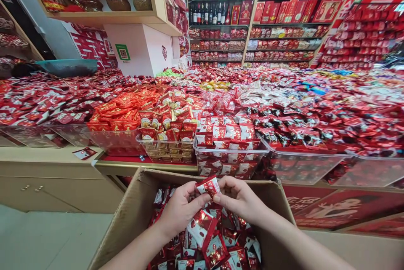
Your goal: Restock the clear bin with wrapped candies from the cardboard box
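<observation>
Between my two hands is a small red-and-white wrapped candy (pixel 208 186), held over an open cardboard box (pixel 121 223). My left hand (pixel 182 204) pinches its left end between thumb and fingers. On the other end, my right hand (pixel 241 198) grips with thumb and forefinger. Below lie many loose candies (pixel 216 249) in similar red-and-white wrappers, heaped inside the box. Just past the box's far edge stands a clear plastic bin (pixel 232 151) stacked with matching red-and-white packets.
Beside that bin, another clear bin (pixel 168 145) holds durian packets; orange-red packets (pixel 116 112) lie to its left. More filled bins (pixel 306 162) run right. Shelves of red gift boxes and bottles (pixel 208 14) stand behind. A wooden cabinet (pixel 57 185) is at left, a teal basket (pixel 67 68) behind.
</observation>
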Demonstrator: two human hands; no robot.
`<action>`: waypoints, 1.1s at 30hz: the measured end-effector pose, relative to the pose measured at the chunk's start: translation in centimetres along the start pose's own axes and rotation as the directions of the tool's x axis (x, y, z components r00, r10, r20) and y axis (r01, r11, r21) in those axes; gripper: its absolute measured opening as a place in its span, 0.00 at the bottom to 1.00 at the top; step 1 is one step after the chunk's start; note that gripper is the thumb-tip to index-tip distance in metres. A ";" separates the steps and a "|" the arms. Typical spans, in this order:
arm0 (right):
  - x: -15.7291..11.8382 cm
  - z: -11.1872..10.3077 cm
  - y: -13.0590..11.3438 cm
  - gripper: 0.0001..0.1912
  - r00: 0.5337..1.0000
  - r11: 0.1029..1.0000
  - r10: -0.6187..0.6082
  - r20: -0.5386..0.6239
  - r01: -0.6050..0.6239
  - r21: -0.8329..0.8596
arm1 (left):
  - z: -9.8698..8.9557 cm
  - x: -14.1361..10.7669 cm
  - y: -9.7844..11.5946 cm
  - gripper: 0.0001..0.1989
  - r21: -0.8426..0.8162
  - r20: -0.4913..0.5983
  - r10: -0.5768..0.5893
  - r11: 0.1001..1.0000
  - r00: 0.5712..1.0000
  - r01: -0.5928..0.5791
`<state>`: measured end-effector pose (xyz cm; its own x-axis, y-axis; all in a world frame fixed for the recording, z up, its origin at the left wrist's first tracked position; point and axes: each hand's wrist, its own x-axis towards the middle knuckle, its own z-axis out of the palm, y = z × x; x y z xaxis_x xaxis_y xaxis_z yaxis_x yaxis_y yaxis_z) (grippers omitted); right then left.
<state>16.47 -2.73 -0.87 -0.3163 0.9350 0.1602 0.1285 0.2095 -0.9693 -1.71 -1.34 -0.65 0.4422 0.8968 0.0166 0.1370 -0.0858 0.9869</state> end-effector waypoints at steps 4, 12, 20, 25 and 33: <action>-0.3 0.2 0.6 0.02 0.931 0.818 -0.358 -0.069 0.277 -0.504 | 0.2 -0.2 -0.2 0.20 -0.178 0.056 -0.061 0.982 0.997 0.070; -0.6 0.2 0.0 0.09 0.843 0.582 -0.516 0.150 0.474 -0.661 | 0.8 -0.8 0.9 0.18 -0.247 0.041 -0.074 0.966 0.996 0.082; -0.7 0.0 -0.3 0.10 0.853 0.751 -0.519 0.059 0.487 -0.446 | -0.2 -1.2 0.6 0.22 -0.309 0.178 0.013 0.950 0.984 0.043; -0.7 0.0 -0.2 0.15 0.905 0.838 -0.417 -0.081 0.348 -0.421 | 0.0 -1.6 1.0 0.17 -0.179 0.166 -0.019 0.983 0.986 0.049; -0.7 0.3 0.0 0.13 0.956 0.902 -0.277 -0.098 0.224 -0.370 | 0.0 -1.2 1.0 0.25 -0.152 0.105 -0.018 0.988 0.994 0.034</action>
<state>16.40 -3.49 -1.05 -0.2458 0.8637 0.4401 0.3927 0.5038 -0.7694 -2.10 -2.56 0.35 0.5306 0.8474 -0.0181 0.0158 0.0115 0.9998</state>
